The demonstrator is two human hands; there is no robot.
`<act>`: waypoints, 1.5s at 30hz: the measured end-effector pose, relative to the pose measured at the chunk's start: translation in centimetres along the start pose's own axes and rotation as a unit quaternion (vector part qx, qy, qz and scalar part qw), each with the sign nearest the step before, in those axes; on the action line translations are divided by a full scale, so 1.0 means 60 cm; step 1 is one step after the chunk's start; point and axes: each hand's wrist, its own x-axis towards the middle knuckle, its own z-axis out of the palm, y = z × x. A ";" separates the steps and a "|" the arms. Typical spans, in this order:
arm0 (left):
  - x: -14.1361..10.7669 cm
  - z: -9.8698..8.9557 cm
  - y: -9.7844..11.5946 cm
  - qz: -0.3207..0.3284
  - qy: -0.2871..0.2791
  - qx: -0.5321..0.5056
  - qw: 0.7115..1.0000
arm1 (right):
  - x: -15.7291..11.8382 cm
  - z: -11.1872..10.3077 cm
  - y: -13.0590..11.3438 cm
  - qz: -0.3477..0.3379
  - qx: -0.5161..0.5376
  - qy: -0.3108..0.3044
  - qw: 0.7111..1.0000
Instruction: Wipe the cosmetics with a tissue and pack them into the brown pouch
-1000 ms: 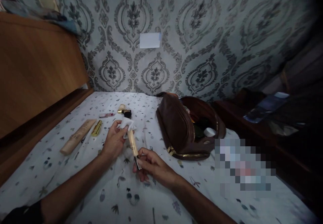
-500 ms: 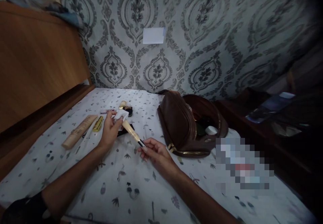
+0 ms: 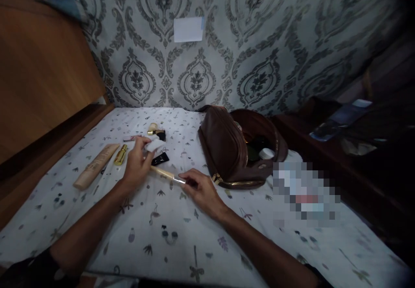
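Note:
My right hand (image 3: 204, 193) is closed round the dark bristle end of a makeup brush (image 3: 164, 173), just past its silver ferrule. The pale handle points left, its far tip at my left hand (image 3: 138, 162). Pinched in that left hand is a crumpled white wipe (image 3: 154, 144), which sits above the brush and apart from most of the handle. Close behind the handle lies a small black packet or case (image 3: 160, 158). Left of my left hand are a gold bottle (image 3: 120, 155) and a beige cosmetic tube (image 3: 96, 167).
A brown leather bag (image 3: 223, 145) stands unzipped at the right, with a white-lidded jar (image 3: 266, 153) inside. Small gold-and-black cosmetics (image 3: 157, 133) lie further back. A wooden cabinet (image 3: 45, 72) borders the left, and a patterned wall (image 3: 196, 78) rises behind the printed sheet (image 3: 175, 253).
The wipe has come away from the brush handle, lifted slightly by my left hand. The brush has turned flatter, and the black case behind it shows more. The camera view has shifted a little.

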 end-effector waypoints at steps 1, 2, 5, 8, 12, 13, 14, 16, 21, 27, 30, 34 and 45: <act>-0.003 0.000 0.005 0.010 -0.053 0.015 0.998 | 0.000 -0.001 0.000 -0.020 -0.032 -0.013 0.999; -0.005 0.000 0.010 0.013 -0.112 0.032 0.993 | 0.000 -0.002 0.000 -0.037 -0.058 -0.024 0.997; -0.009 0.004 0.017 -0.005 -0.252 0.104 0.962 | 0.000 -0.004 -0.001 -0.066 -0.106 -0.045 0.991; -0.007 0.005 0.015 -0.027 -0.269 0.181 0.946 | 0.001 -0.005 0.000 -0.072 -0.117 -0.051 0.989; -0.005 0.001 0.013 -0.011 -0.255 0.172 0.951 | 0.001 -0.004 0.000 -0.059 -0.127 -0.038 0.989; -0.006 0.001 0.015 0.019 -0.266 0.142 0.953 | 0.001 -0.004 0.000 -0.053 -0.134 -0.033 0.989; -0.009 0.001 0.017 0.060 -0.285 0.108 0.951 | 0.001 -0.004 -0.001 -0.048 -0.142 -0.028 0.988; -0.014 0.003 0.022 0.154 -0.335 0.052 0.928 | 0.002 -0.005 -0.003 -0.040 -0.157 -0.025 0.986; -0.021 0.007 0.032 0.248 -0.397 0.049 0.882 | 0.004 -0.006 -0.005 -0.021 -0.171 -0.020 0.985; -0.022 -0.019 0.010 0.253 -0.399 0.088 0.877 | 0.003 -0.008 -0.006 -0.023 -0.161 -0.023 0.986; -0.028 -0.044 -0.027 0.226 -0.369 0.099 0.896 | 0.004 -0.009 -0.009 -0.014 -0.167 -0.028 0.985; -0.039 -0.075 -0.076 0.164 -0.347 0.095 0.918 | 0.005 -0.009 -0.010 -0.002 -0.173 -0.032 0.984; -0.054 -0.096 -0.074 0.156 -0.322 0.130 0.925 | 0.008 -0.018 -0.007 -0.039 -0.172 -0.052 0.983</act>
